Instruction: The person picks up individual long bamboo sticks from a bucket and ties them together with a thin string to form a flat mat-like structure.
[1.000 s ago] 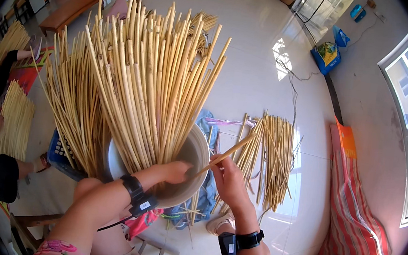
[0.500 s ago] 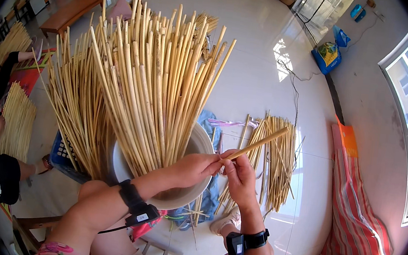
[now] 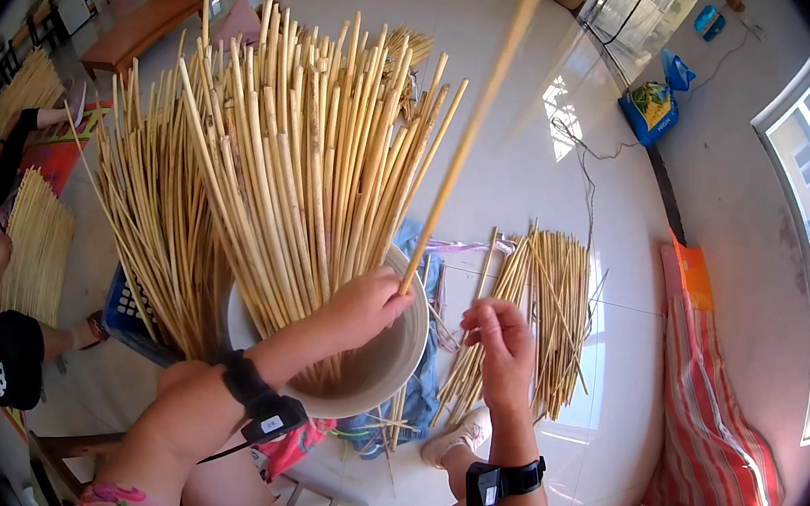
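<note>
My left hand (image 3: 369,303) grips one tan stalk (image 3: 472,126) near its base, tilted above the white bucket (image 3: 401,355), presumably clearing the bundle (image 3: 307,192). Right hand (image 3: 502,349) loosely curled; cannot tell whether it pinches anything.

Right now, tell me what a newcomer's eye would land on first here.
First, the tall sheaf of pale sticks fanning up from the whitish bucket in front of the person. Next, the single long stick held in the left hand, slanting up to the picture's top edge. Then the red striped cloth along the wall at right.
</note>
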### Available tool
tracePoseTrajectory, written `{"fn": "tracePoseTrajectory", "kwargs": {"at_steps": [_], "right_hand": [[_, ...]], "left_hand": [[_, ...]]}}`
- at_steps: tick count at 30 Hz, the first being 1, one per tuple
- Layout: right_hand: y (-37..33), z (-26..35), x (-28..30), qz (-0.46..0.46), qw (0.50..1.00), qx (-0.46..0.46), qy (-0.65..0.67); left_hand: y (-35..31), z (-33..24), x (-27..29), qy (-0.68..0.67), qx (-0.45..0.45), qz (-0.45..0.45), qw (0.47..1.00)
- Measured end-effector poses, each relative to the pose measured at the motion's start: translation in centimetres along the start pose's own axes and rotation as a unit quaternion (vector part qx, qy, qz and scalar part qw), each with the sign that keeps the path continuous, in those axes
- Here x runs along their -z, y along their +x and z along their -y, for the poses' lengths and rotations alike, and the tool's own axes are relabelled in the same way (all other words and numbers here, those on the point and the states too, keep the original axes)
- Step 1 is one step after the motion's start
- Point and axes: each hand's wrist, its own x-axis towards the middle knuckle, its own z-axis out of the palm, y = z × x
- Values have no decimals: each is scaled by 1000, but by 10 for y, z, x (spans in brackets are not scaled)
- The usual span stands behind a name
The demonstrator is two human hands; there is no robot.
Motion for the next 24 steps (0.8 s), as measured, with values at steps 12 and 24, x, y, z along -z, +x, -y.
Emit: {"fn": "tracePoseTrajectory", "kwargs": {"at_steps": [12,24], "right_hand": [[-19,-31,-62,66,891,-224,389],[8,-40,25,-239,898,-88,360]], "left_hand": [[-5,-14,1,-316,67,-32,946],[7,-16,30,-503,37,-160,848]]}}
